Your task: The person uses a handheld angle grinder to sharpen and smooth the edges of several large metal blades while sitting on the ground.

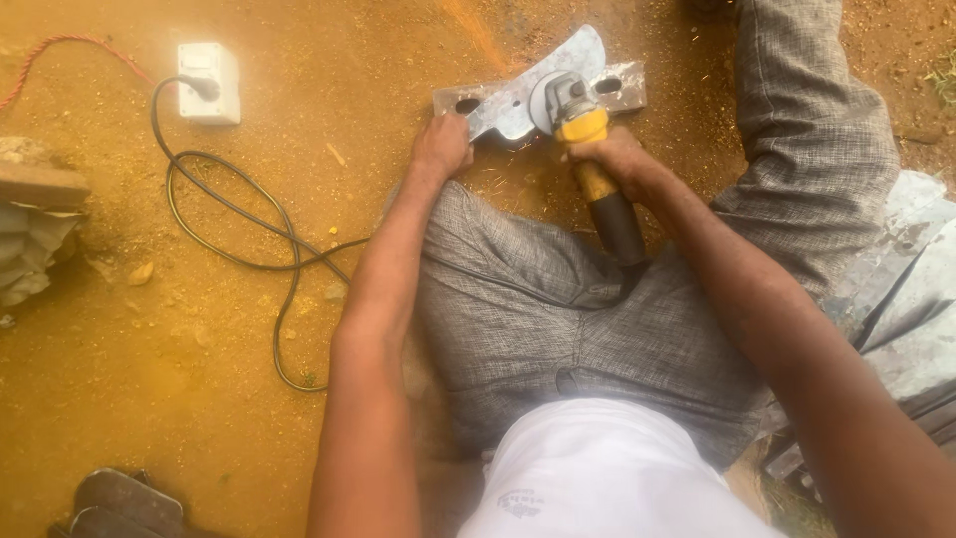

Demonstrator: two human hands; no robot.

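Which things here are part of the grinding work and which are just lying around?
In use:
left hand on the flat grey metal plate with holes
right hand gripping the yellow-and-black angle grinder
black power cable
white socket box

Lying about:
red cord
dark sandals
small stone

White tee (pixel 597 468), grey checked trousers (pixel 538 309), bare forearms, no gloves.

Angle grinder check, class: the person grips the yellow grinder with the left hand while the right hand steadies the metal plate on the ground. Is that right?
Not quite: the hands are swapped. The head view shows the right hand gripping the yellow grinder, while the left hand steadies the metal plate on the ground.
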